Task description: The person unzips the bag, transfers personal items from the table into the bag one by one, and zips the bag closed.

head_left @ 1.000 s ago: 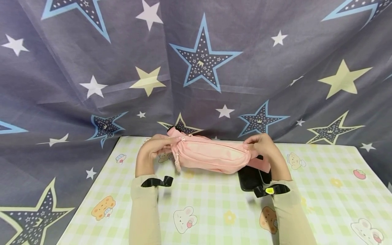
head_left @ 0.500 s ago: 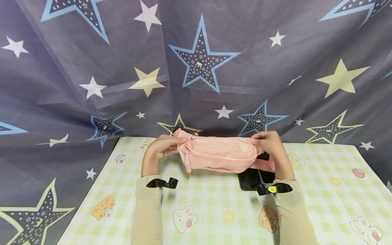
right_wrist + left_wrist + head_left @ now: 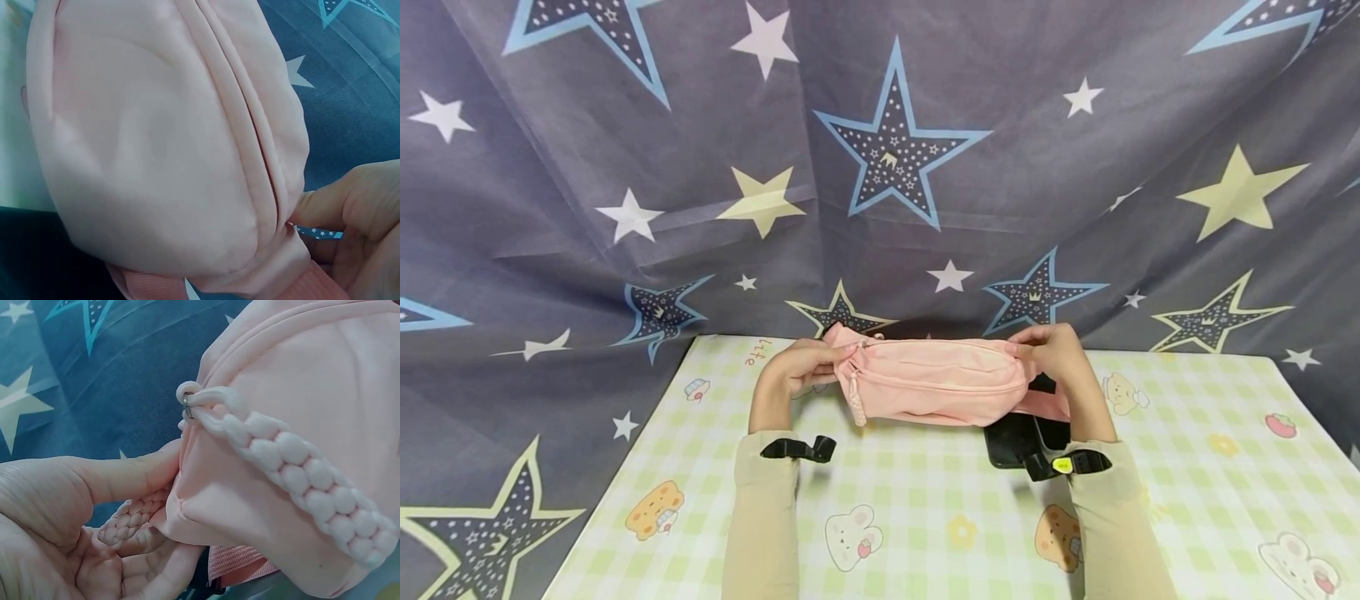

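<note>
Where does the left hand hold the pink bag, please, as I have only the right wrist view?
Observer: The left hand grips the pink bag at the end opposite the right hand.
Operator: Thank you; does anything hang near that end?
Observer: Yes, a braided pull hangs down the pink bag's front there.
Operator: And what surface lies below, please?
Observer: A tablecloth with green checks and cartoon prints.

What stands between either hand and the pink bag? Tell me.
Nothing visible: the left hand and right hand grip opposite ends of the pink bag. A braided pull near the left one blocks neither.
</note>
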